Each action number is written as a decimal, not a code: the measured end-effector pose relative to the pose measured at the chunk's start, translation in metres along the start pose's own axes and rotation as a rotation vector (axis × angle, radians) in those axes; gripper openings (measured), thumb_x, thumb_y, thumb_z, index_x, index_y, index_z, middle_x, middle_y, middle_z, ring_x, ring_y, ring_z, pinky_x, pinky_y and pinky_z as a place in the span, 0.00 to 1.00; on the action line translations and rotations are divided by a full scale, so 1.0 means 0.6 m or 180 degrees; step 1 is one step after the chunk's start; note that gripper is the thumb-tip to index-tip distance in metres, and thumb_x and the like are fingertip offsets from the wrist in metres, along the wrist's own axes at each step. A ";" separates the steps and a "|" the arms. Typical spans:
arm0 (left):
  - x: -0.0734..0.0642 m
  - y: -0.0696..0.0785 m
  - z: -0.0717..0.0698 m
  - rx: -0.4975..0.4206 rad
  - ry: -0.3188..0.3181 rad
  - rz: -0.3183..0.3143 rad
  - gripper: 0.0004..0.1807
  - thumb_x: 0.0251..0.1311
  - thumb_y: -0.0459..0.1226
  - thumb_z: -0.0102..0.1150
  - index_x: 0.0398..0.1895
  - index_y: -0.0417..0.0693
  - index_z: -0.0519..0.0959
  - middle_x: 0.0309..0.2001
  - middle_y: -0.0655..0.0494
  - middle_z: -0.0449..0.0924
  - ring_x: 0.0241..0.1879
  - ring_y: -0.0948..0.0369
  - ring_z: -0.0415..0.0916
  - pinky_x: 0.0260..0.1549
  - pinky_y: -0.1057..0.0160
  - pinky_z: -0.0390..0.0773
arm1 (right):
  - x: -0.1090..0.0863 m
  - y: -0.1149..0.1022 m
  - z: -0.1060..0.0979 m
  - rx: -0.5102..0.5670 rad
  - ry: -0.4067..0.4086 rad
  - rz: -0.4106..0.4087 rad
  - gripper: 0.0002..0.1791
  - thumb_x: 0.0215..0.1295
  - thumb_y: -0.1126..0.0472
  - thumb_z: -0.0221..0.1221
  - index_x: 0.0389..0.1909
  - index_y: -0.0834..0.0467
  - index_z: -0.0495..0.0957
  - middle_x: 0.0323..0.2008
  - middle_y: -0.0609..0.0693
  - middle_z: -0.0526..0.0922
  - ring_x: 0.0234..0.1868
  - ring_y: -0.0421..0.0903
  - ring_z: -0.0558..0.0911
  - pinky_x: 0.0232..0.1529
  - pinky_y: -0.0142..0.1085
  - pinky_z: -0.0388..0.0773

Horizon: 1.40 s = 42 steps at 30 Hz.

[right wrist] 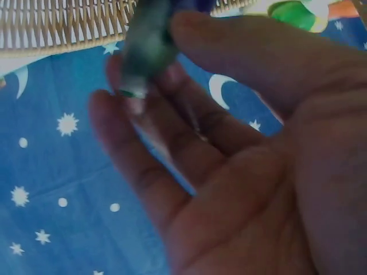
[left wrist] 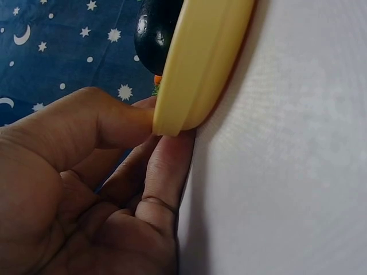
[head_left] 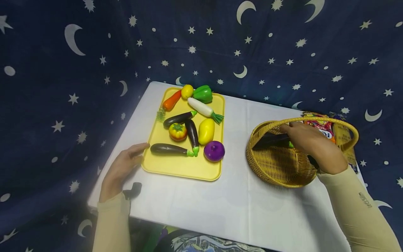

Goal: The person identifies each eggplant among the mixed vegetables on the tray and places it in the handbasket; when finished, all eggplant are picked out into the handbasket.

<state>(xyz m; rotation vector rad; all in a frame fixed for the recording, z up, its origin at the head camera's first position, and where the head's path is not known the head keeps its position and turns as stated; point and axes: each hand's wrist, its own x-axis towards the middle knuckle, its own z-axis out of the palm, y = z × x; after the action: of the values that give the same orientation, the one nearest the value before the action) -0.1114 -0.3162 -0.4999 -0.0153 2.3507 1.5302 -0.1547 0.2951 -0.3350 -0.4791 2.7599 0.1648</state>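
Observation:
At the tray's left edge, my left hand (head_left: 121, 168) pinches the rim of the yellow tray (left wrist: 200, 63), thumb on the rim and fingers beneath. Three dark eggplants lie on the tray, the nearest eggplant (head_left: 168, 149) beside that hand. My right hand (head_left: 310, 141) reaches under the handle of a wicker basket (head_left: 277, 168). It grips a dark eggplant (head_left: 270, 140) with a green tip inside the basket. Seen from the right wrist, a blurred dark thing (right wrist: 149, 46) sits between thumb and fingers; parts of the eggplant are hidden by the hand.
Also on the tray are a carrot (head_left: 172, 100), lemon (head_left: 187, 91), green pepper (head_left: 203, 93), white radish (head_left: 200, 106), tomato (head_left: 177, 132), yellow mango-like fruit (head_left: 206, 131) and purple onion (head_left: 214, 151). Snack packets (head_left: 325, 129) lie behind the basket. A starry cloth (head_left: 214, 63) hangs behind the white table (head_left: 195, 199).

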 end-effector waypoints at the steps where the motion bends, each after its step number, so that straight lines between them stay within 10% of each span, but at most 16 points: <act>1: 0.001 0.000 0.000 -0.0015 0.0002 -0.0007 0.32 0.70 0.41 0.67 0.77 0.51 0.73 0.81 0.47 0.67 0.85 0.42 0.53 0.84 0.32 0.48 | 0.002 -0.002 0.000 -0.0038 -0.0070 0.0020 0.29 0.67 0.78 0.57 0.66 0.55 0.76 0.53 0.68 0.81 0.54 0.68 0.83 0.51 0.68 0.83; 16: 0.000 0.000 -0.001 -0.0030 0.0000 0.0039 0.32 0.71 0.40 0.66 0.77 0.49 0.72 0.81 0.45 0.67 0.85 0.41 0.54 0.84 0.32 0.50 | 0.031 0.003 0.051 -0.0125 -0.0381 0.0108 0.30 0.76 0.75 0.51 0.78 0.66 0.65 0.72 0.79 0.69 0.70 0.79 0.73 0.62 0.73 0.77; 42: 0.005 -0.007 -0.002 -0.0104 -0.0011 -0.0079 0.32 0.69 0.38 0.66 0.76 0.51 0.74 0.81 0.48 0.67 0.85 0.43 0.54 0.84 0.33 0.48 | 0.062 0.028 0.111 0.0193 -0.0219 -0.0056 0.35 0.61 0.70 0.70 0.67 0.76 0.68 0.56 0.78 0.79 0.58 0.75 0.83 0.61 0.68 0.80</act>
<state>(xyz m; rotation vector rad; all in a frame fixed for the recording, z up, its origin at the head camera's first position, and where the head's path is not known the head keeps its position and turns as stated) -0.1136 -0.3186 -0.5041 -0.0493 2.3139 1.5558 -0.1732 0.3105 -0.4094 -0.4729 2.6842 0.0911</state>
